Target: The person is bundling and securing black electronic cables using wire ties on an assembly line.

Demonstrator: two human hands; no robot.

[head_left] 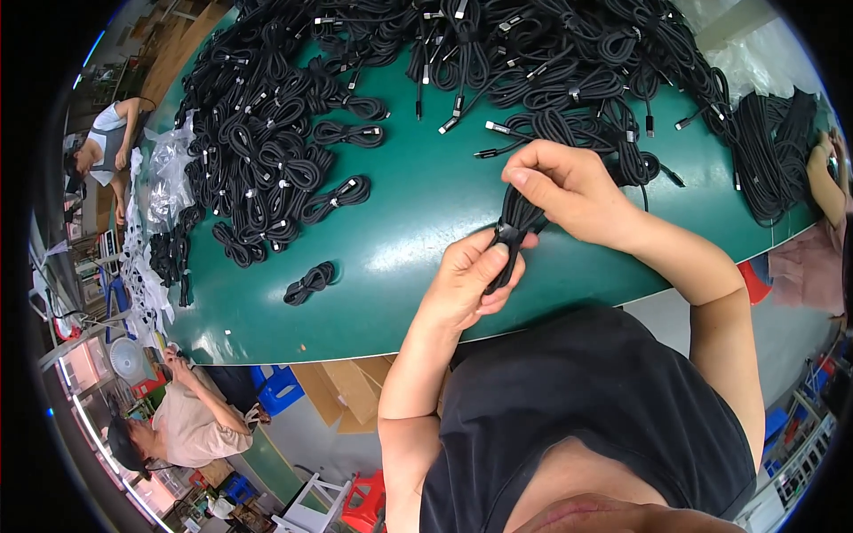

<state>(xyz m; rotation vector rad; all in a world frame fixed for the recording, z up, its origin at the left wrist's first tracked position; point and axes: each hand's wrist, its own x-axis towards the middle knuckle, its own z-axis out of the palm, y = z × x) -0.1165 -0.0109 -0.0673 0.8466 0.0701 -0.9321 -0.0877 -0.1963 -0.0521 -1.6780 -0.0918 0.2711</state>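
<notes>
A black cable bundle (518, 216) is between my hands, above the near side of the green table. My left hand (473, 277) is closed round its lower part, the thumb lying over a dark band at its middle. The fingers of my right hand (569, 188) pinch the upper loops of the same bundle. Beyond my right hand lie coiled cables with pale plug ends (555, 127). To the left of my hands, a single tied cable bundle (309, 283) rests apart from the others.
Heaped cable bundles (267, 151) cover the table's (400, 302) far and left parts. Long cable hanks (771, 155) lie at the right, near another person's arm (828, 182). A seated person (191, 417) works at lower left; another person (111, 142) is at far left. Clear plastic bags (169, 178) lie along the left edge.
</notes>
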